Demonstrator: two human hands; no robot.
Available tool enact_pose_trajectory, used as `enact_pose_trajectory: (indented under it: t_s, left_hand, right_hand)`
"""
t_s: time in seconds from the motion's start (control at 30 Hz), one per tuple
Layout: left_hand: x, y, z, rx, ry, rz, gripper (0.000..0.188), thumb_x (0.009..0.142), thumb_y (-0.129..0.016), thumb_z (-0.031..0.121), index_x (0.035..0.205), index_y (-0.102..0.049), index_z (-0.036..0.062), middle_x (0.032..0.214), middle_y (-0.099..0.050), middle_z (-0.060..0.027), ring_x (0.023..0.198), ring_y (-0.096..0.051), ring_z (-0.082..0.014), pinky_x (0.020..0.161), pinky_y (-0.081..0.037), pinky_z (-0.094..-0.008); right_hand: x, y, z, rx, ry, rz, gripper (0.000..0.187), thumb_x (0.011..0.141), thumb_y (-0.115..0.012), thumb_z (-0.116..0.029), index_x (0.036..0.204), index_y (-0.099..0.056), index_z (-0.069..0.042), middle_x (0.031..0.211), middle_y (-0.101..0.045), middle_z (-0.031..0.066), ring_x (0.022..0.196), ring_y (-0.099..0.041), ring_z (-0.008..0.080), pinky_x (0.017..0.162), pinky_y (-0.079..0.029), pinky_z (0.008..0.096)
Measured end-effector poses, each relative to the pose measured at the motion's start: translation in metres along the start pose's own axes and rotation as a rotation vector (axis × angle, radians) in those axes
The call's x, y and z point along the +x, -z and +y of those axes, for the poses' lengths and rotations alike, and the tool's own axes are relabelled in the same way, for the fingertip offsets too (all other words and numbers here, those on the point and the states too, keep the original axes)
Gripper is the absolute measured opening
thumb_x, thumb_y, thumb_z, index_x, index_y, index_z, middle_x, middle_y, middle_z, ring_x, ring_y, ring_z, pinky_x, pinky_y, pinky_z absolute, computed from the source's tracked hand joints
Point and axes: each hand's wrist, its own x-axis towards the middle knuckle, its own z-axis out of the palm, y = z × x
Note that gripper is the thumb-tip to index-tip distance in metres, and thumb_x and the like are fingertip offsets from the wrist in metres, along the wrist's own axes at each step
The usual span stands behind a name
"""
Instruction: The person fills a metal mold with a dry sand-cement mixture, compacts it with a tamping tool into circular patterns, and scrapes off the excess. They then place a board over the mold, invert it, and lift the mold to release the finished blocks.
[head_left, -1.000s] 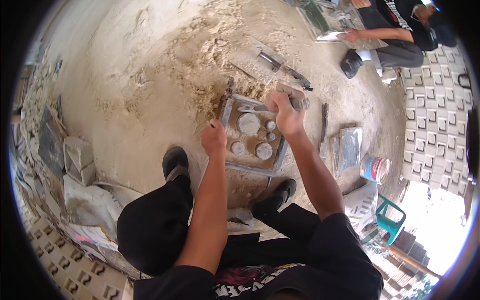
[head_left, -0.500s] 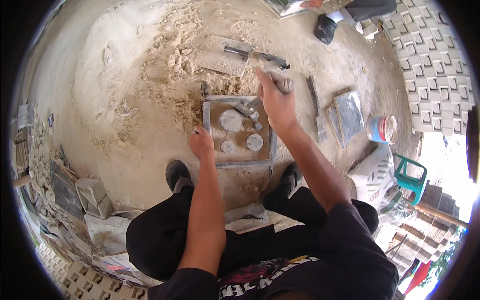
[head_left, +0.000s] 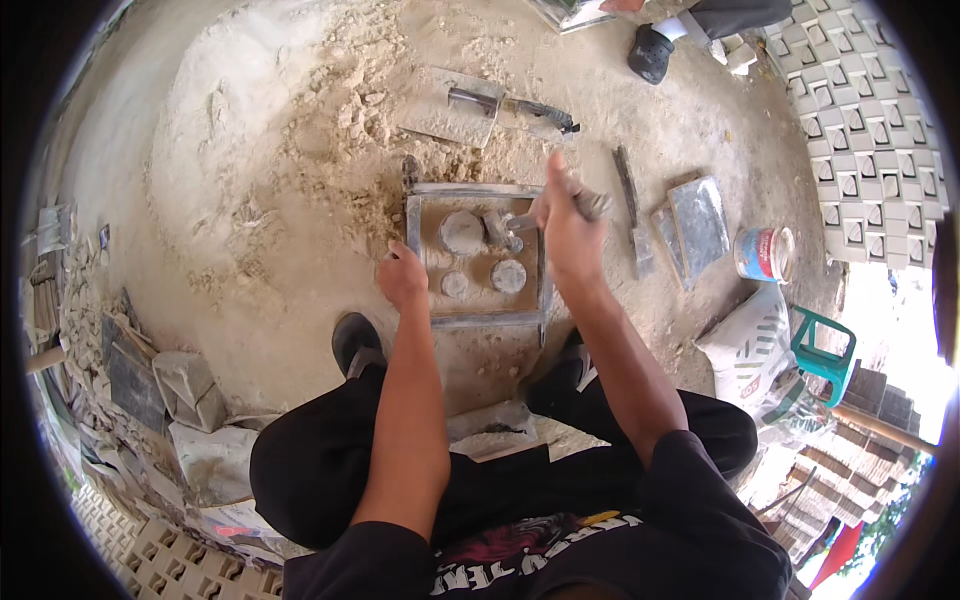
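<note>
On the ground before me lies a rectangular frame (head_left: 480, 320) of grey bars, packed with brown sand. Set in the sand are a large round disc (head_left: 461, 233), a mid-sized disc (head_left: 508, 276) and a small disc (head_left: 454, 285), all pale and dusty. My right hand (head_left: 574, 235), over the frame's right side, is closed round the handle of a small trowel. The metal blade of the trowel (head_left: 521, 222) reaches left to the sand beside the large disc; motion blurs its tip. My left hand (head_left: 403, 277) is closed at the frame's left bar; what it grips is hidden.
Beyond the frame, a plastering trowel (head_left: 470, 105) lies near loose sand (head_left: 340, 110). To the right are a thin bar (head_left: 626, 185), flat plates (head_left: 700, 225), a paint tin (head_left: 763, 254), a white sack (head_left: 750, 340) and a green stool (head_left: 823, 355). Another person's shoe (head_left: 651, 54) is at the far right.
My right hand has swung slightly right and nearer to me, and the trowel blade has shifted toward me over the small round pieces. My left hand stays by the frame's left bar.
</note>
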Motion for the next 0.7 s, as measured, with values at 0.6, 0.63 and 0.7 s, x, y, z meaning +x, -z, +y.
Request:
enact_pose_trajectory:
  t_s: [0.6, 0.63, 0.7]
  left_hand:
    - [-0.005, 0.008, 0.010, -0.020, 0.043, -0.058, 0.064, 0.095, -0.033, 0.054, 0.103, -0.070, 0.0020, 0.101, -0.067, -0.0229, 0.099, -0.062, -0.0409, 0.087, -0.048, -0.0504]
    - [-0.007, 0.009, 0.010, -0.022, 0.050, -0.064, 0.063, 0.095, -0.033, 0.054, 0.102, -0.069, 0.0020, 0.101, -0.067, -0.0229, 0.099, -0.062, -0.0409, 0.087, -0.048, -0.0504]
    - [-0.009, 0.008, 0.016, -0.026, 0.055, -0.052, 0.062, 0.095, -0.034, 0.052, 0.102, -0.070, 0.0022, 0.102, -0.067, -0.0225, 0.100, -0.062, -0.0409, 0.087, -0.048, -0.0503]
  right_hand:
    - [-0.052, 0.000, 0.023, 0.254, 0.035, 0.361, 0.047, 0.102, -0.042, -0.043, 0.068, -0.040, -0.010, 0.068, -0.038, -0.0024, 0.066, -0.033, 0.0102, 0.069, -0.034, 0.0254]
    - [-0.055, -0.002, 0.028, 0.215, -0.031, 0.406, 0.047, 0.102, -0.041, -0.043, 0.068, -0.041, -0.010, 0.067, -0.037, -0.0025, 0.065, -0.033, 0.0105, 0.070, -0.035, 0.0252]
    - [-0.053, 0.005, 0.028, 0.323, 0.014, 0.358, 0.044, 0.102, -0.046, -0.036, 0.071, -0.047, -0.005, 0.066, -0.045, -0.0017, 0.064, -0.039, 0.0100, 0.070, -0.038, 0.0256]
